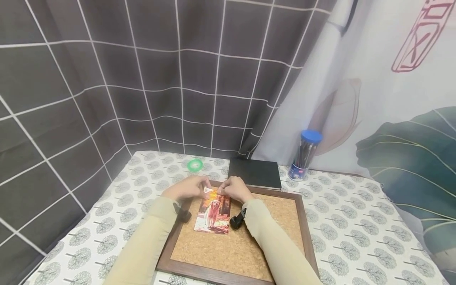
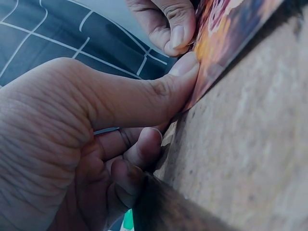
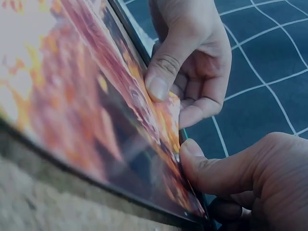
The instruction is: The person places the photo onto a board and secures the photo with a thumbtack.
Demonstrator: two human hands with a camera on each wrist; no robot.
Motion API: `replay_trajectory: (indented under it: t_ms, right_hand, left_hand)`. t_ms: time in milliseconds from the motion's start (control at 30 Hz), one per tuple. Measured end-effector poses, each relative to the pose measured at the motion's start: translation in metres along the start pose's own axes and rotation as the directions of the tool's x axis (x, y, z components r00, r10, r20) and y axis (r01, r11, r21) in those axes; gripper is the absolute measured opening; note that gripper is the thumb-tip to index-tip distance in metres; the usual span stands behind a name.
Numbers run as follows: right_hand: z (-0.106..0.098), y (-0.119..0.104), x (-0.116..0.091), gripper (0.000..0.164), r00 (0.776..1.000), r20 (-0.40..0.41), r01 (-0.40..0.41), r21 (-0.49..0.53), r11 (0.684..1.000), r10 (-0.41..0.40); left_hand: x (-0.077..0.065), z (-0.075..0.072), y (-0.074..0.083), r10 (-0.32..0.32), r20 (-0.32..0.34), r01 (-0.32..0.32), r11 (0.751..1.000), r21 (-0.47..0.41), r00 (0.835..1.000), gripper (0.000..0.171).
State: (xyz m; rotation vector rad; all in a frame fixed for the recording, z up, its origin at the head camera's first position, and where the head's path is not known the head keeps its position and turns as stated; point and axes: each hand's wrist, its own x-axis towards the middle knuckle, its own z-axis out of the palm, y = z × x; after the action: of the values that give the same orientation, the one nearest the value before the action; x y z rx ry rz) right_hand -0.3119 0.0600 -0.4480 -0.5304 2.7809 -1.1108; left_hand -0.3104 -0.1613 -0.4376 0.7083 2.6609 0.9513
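Note:
A photo print of a golden dog (image 1: 212,215) lies over the left part of a wood-framed corkboard (image 1: 276,221). At the photo's top left corner, my left hand (image 1: 189,188) pinches it, thumb on the picture side and fingers behind. My right hand (image 1: 236,188) pinches the top edge a little farther right. Seen from the left wrist, the left thumb (image 2: 144,96) presses the print (image 2: 226,36) near its corner, with the right hand (image 2: 166,21) close by. The right wrist view shows the right thumb (image 3: 211,166) against the photo's edge, its fingertips partly hidden.
Behind the board lie a green tape roll (image 1: 189,166) and a black notebook (image 1: 254,173). A clear pen tub with a blue lid (image 1: 311,136) stands at the back right. A tree-print cloth (image 1: 342,237) covers the table; a dark grid curtain (image 1: 199,107) hangs behind.

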Motion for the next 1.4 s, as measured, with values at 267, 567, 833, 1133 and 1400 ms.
replay_trajectory:
  t_ms: [267,567,833,1133,1400]
  right_hand:
    - [0.003,0.002,0.001,0.005,0.999,-0.032,-0.004,0.03,1.0,0.005]
    - [0.0,0.002,0.0,0.003,0.998,-0.044,-0.039,0.059,0.997,0.042]
    - [-0.003,0.0,0.0,0.004,0.997,-0.048,-0.059,0.071,0.996,0.063]
    - [-0.002,-0.005,-0.002,0.002,0.995,-0.058,-0.072,0.053,0.996,0.076]
    - [0.0,-0.007,-0.004,0.002,0.995,-0.062,-0.077,0.048,0.996,0.08]
  left_hand:
    - [0.002,0.0,-0.002,0.001,-0.009,-0.001,1.0,-0.007,1.0,0.031]
    - [0.005,0.0,-0.001,0.013,-0.003,-0.013,1.0,0.0,1.0,0.031]
    - [0.005,-0.002,0.001,0.011,-0.002,-0.011,1.0,0.009,1.0,0.031]
    - [0.004,-0.001,0.0,0.004,-0.003,-0.004,1.0,0.022,1.0,0.031]
    - [0.004,0.002,-0.005,0.005,-0.003,-0.005,1.0,0.025,1.0,0.031]
